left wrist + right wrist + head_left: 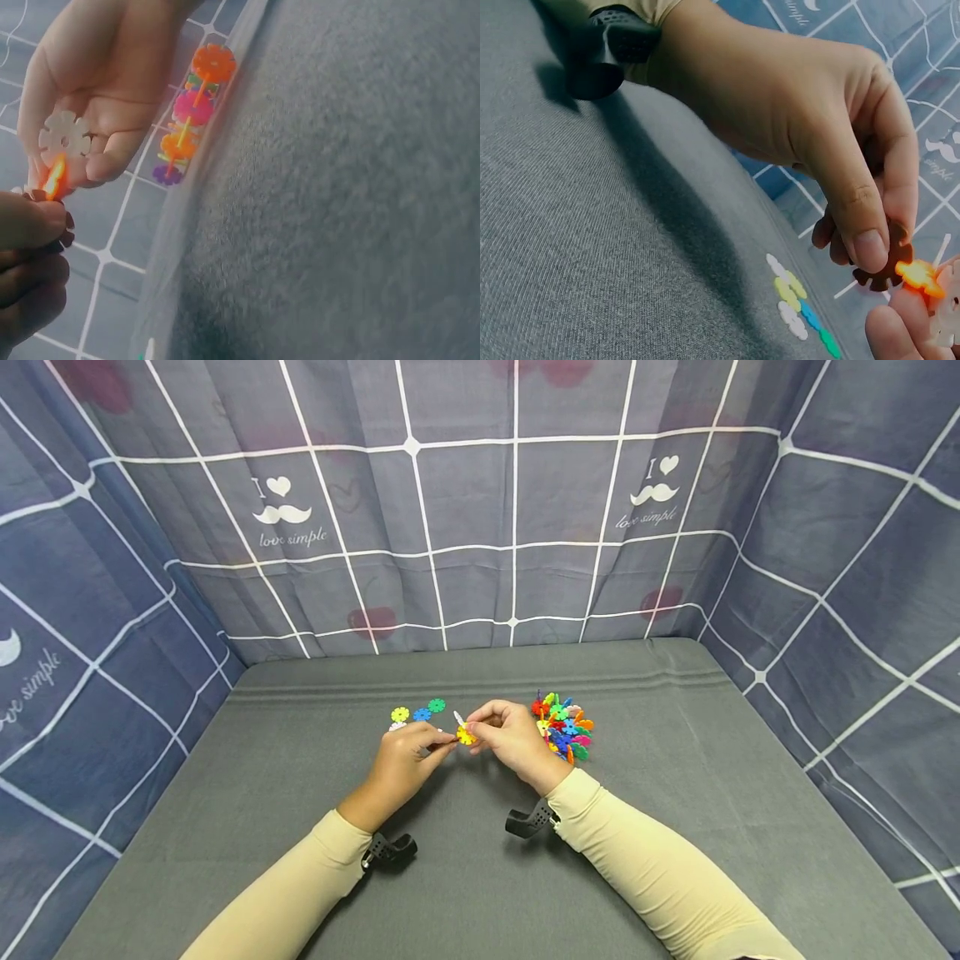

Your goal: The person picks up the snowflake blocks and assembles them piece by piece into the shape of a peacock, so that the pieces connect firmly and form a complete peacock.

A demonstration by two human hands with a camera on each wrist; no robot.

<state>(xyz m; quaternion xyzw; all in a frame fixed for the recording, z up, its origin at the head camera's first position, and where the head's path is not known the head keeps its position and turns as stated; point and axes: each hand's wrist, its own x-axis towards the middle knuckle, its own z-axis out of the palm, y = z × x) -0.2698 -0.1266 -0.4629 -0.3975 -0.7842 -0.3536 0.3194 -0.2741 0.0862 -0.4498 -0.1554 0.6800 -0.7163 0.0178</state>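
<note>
My left hand (405,764) pinches a brown notched plastic disc (901,262) between thumb and fingers. Facing it, my right hand (517,743) holds a white notched disc (65,136) with a yellow-orange disc (466,736) joined to it. In the right wrist view, the brown disc's edge meets the orange disc (921,277), and the white disc (949,304) is partly cut off by the frame. Thumb and fingertips cover part of the brown disc.
Left of the hands lie loose flat discs: yellow (401,714), blue (422,714), green (437,705) and white, partly behind the left hand. A multicoloured cluster of interlocked discs (570,727) sits beside the right hand on the grey cloth-covered table (712,793). Checked curtains (465,502) surround the table.
</note>
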